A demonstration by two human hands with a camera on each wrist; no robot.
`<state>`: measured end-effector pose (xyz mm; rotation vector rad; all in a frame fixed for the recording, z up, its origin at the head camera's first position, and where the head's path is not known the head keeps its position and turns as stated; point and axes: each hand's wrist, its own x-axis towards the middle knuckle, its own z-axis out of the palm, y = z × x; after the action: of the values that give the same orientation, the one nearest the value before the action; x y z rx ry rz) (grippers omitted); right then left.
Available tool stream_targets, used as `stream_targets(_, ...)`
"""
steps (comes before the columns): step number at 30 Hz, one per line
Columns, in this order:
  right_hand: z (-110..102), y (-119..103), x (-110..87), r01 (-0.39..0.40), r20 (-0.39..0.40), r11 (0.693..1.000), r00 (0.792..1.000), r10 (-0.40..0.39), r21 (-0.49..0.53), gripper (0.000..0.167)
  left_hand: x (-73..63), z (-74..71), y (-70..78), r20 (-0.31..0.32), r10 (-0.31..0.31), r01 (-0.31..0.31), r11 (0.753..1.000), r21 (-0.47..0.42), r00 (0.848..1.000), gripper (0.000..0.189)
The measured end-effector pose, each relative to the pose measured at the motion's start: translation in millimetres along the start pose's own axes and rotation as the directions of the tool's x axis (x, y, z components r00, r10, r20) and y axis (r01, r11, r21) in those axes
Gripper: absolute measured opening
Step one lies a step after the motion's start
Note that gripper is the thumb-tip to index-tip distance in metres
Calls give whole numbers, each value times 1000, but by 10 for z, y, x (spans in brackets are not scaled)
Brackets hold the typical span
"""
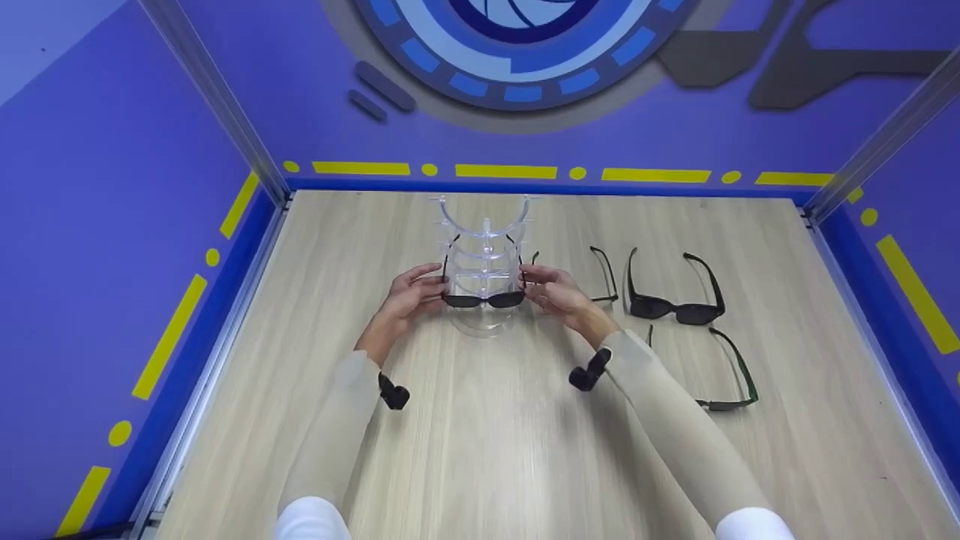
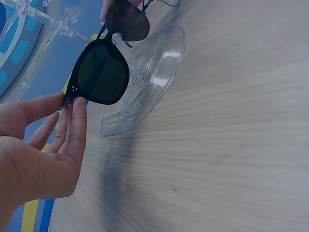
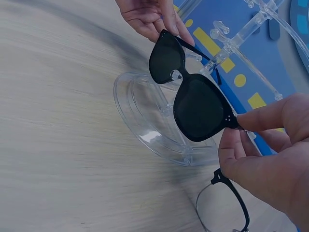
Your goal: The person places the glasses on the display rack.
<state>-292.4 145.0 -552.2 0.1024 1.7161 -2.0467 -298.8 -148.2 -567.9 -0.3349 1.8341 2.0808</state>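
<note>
The central sunglasses [image 3: 193,92] are black, the stand [image 1: 486,274] clear. Beige grain streaks the tabletop [image 1: 487,435]; yellow dashes [image 1: 506,172] line the purple wall [image 1: 517,150].

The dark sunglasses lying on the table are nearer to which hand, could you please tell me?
Right. In the head view, the right hand is left of the sunglasses; the left hand is farther left, across the clear stand.

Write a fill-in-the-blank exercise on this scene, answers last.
1. The right hand pinches one end of the held sunglasses; the ____ hand pinches the other.
2. In the head view, three other pairs lie to the ____ of the clear stand.
3. The dashes along the back wall are ____.
Missing words: left; right; yellow.
</note>
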Motion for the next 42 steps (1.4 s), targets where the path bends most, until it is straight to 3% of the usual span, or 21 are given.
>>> stream_targets(13, 3, -29, -10, -6, 29, 1000, 1000, 7, -26, 57, 0, 10, -33, -20, 6, -5, 1000, 25, 1000, 44)
stream_targets(19, -64, -96, -87, -50, 37, 992, 998, 54, -114, 54, -27, 9, -22, -24, 2, -2, 1000, 29, 1000, 44)
stream_targets(27, -203, -127, -180, 10, 76, 997, 997, -4, -72, 54, -66, -58, -27, -25, 3, -3, 1000, 31, 1000, 45)
stream_targets(34, -302, -69, -356, -2, 102, 1000, 995, 2, 0, 56, -207, -217, -70, -40, -14, 17, 997, 75, 999, 48)
stream_targets(42, -418, -18, -567, -8, 110, 1000, 994, 11, -25, 54, -372, -321, -98, -12, -14, 15, 994, 112, 1000, 50)
